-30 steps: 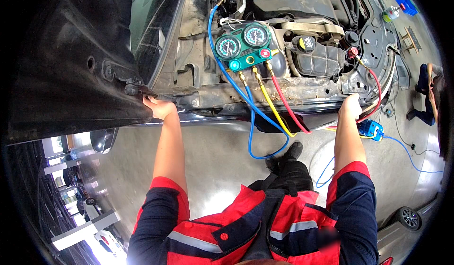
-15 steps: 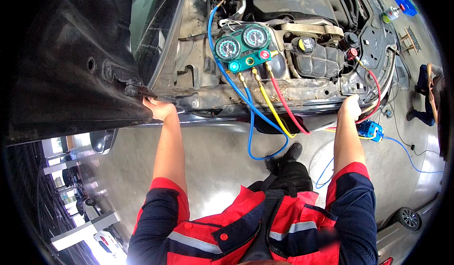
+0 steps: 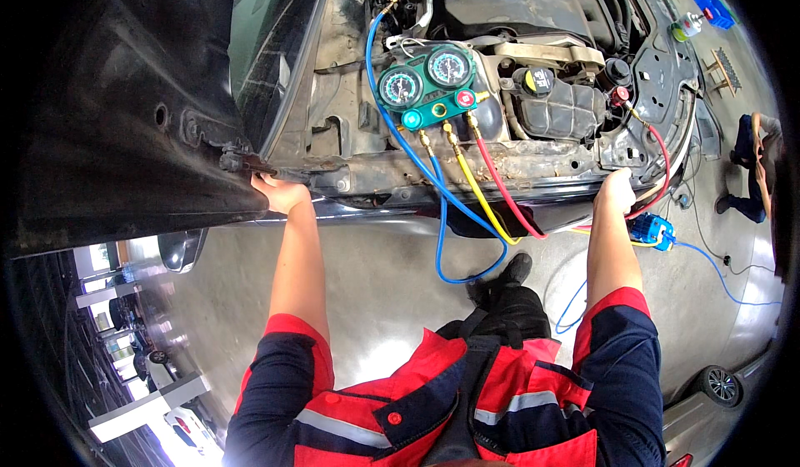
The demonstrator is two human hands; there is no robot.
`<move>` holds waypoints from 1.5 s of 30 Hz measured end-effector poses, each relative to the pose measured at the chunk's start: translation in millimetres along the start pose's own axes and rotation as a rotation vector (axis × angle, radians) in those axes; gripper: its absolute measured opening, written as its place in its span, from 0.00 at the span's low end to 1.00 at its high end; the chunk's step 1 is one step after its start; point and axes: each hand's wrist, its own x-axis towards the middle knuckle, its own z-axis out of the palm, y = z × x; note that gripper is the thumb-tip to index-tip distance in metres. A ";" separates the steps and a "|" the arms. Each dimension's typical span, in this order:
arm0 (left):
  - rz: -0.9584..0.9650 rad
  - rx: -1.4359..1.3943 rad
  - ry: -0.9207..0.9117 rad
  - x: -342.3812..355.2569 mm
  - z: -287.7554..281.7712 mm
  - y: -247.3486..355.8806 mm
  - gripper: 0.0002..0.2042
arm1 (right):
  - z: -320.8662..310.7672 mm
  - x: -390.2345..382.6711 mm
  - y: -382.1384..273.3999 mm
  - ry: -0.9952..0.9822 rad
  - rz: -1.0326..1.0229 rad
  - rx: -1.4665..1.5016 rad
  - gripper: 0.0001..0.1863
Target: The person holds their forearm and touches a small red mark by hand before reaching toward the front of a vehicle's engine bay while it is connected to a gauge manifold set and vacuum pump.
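My left hand rests on the fender edge of a car, below the raised hood's hinge. Its thumb and fingers show apart, holding nothing visible. Farther right along the same edge lies my right hand, by the front corner, its fingers mostly hidden. Between and beyond the hands, a green manifold gauge set with two round dials lies on the engine bay. From it run a blue hose, a yellow hose and a red hose. A red coupler sits past my right hand.
The raised hood fills the left. A coolant tank with a yellow-marked cap stands in the bay. On the floor at right are a blue pump and cables. Another person is at the far right. The blue hose loop hangs before my legs.
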 end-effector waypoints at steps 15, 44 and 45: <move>0.019 0.040 0.009 -0.7 -1.1 1.7 0.19 | 3.4 9.3 3.8 -0.009 -0.018 -0.031 0.41; -0.063 -0.010 -0.077 -2.6 -3.1 9.1 0.24 | 4.4 9.1 5.2 -0.024 -0.048 -0.037 0.41; -0.082 -0.014 -0.086 -4.4 -5.9 12.1 0.24 | 3.1 5.7 4.6 -0.024 -0.044 -0.028 0.41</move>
